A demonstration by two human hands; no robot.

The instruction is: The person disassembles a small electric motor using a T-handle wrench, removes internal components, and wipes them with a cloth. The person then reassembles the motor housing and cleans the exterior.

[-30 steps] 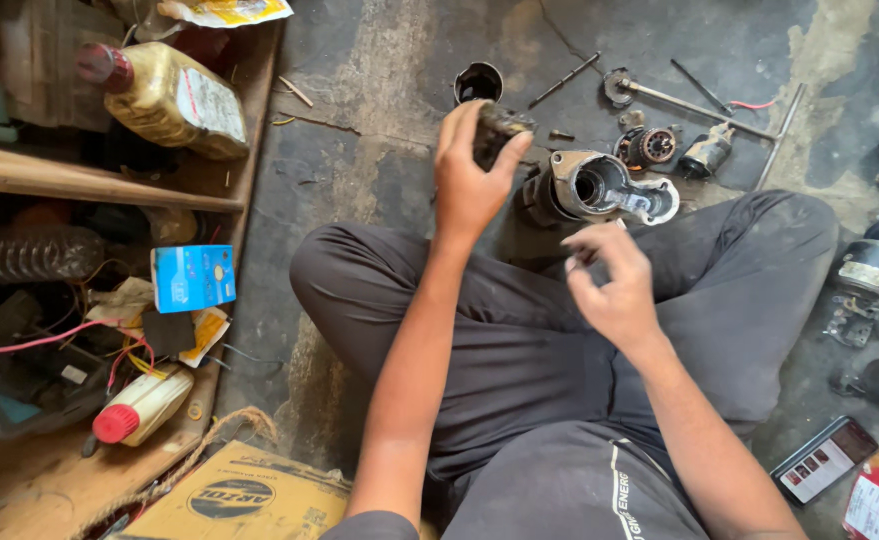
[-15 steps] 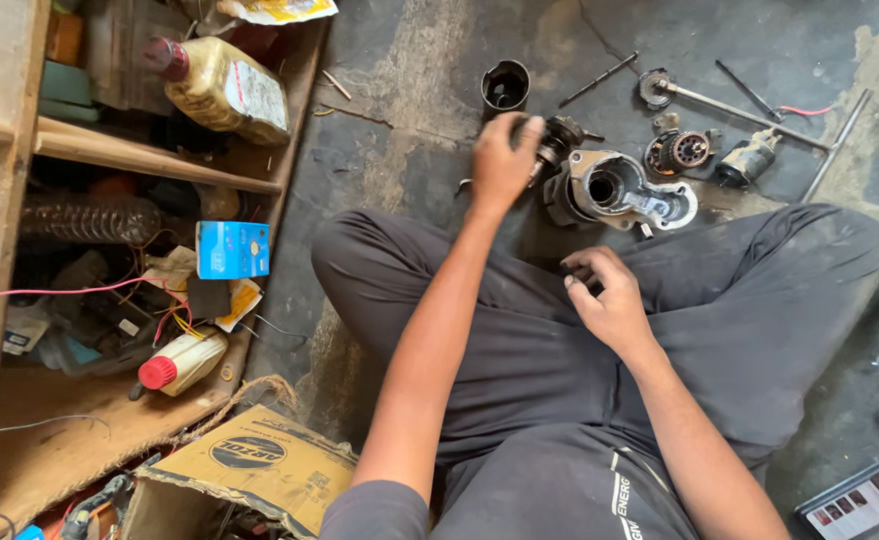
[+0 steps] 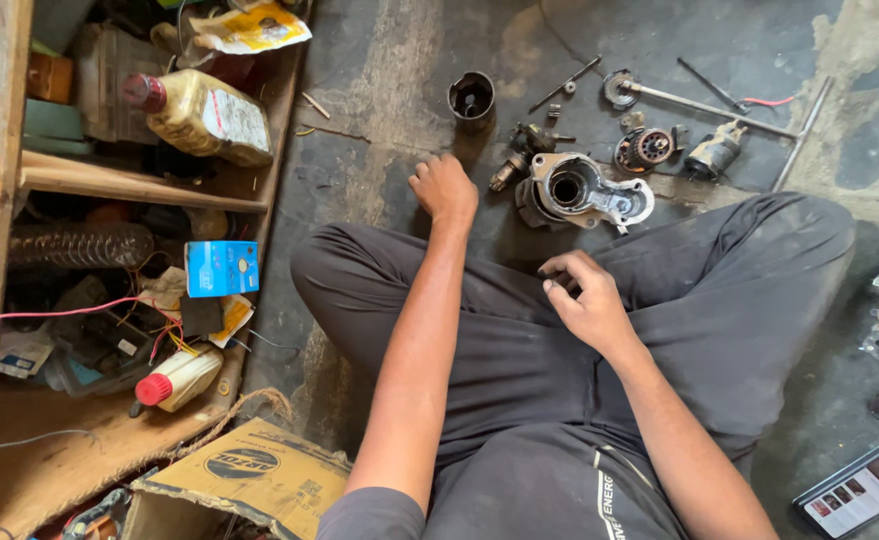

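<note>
I sit cross-legged on a stained concrete floor in dark trousers. My left hand (image 3: pixel 444 190) rests knuckles-up on the floor just past my left knee, fingers curled under and hidden. A grey cast metal housing (image 3: pixel 584 195) with a round bore lies a hand's width to its right, with a small greasy pinion shaft (image 3: pixel 519 160) beside it. My right hand (image 3: pixel 584 300) hovers over my lap, its fingertips pinched on a small dark part (image 3: pixel 549 274).
A dark metal cup (image 3: pixel 471 97), a round wound part (image 3: pixel 644 150), a small cylindrical unit (image 3: pixel 711 155) and long rods (image 3: pixel 709 105) lie beyond the housing. A wooden shelf (image 3: pixel 139 185) on the left holds an oil bottle (image 3: pixel 204 115) and a blue box (image 3: pixel 221 268). A phone (image 3: pixel 854 490) lies at the lower right.
My left hand has left the parts beside the housing and drawn back to the left onto the floor. My right hand stays over my lap. The view has shifted left.
</note>
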